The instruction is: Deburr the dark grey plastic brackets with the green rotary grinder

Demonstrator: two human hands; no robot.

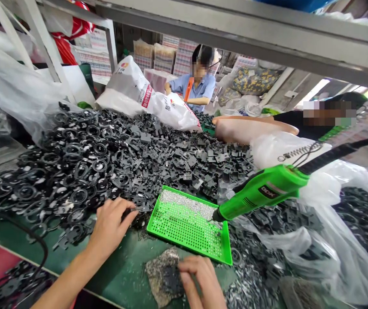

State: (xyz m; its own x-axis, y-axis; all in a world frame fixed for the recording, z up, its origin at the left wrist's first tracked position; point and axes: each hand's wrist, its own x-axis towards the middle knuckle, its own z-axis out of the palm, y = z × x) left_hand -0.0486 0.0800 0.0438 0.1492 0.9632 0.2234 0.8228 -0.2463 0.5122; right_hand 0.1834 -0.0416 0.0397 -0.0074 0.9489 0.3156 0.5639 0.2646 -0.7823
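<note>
My left hand (pixel 111 225) reaches to the front edge of a pile of dark grey plastic parts (pixel 190 163). Its thumb and fingertips close on a dark piece there, mostly hidden by the fingers. My right hand (pixel 203 279) pinches the right edge of a dark plastic part (pixel 171 278), which lies on a rough stone-like block (pixel 154 274). Between and beyond the hands is a green perforated tray (pixel 188 246), tilted in view, with many small silvery screws (pixel 184 199) in it. A green electric screwdriver (pixel 264 191) hangs over the tray's right end, its tip down among the screws, held by neither hand.
Black ring-shaped parts (pixel 79 195) are heaped at left. Clear plastic bags (pixel 299 244) lie at right over more parts. White sacks (pixel 126 86) stand behind the pile. A metal shelf beam (pixel 235 34) crosses above. One co-worker (pixel 205 88) sits opposite; another person's arm (pixel 257 122) rests at right.
</note>
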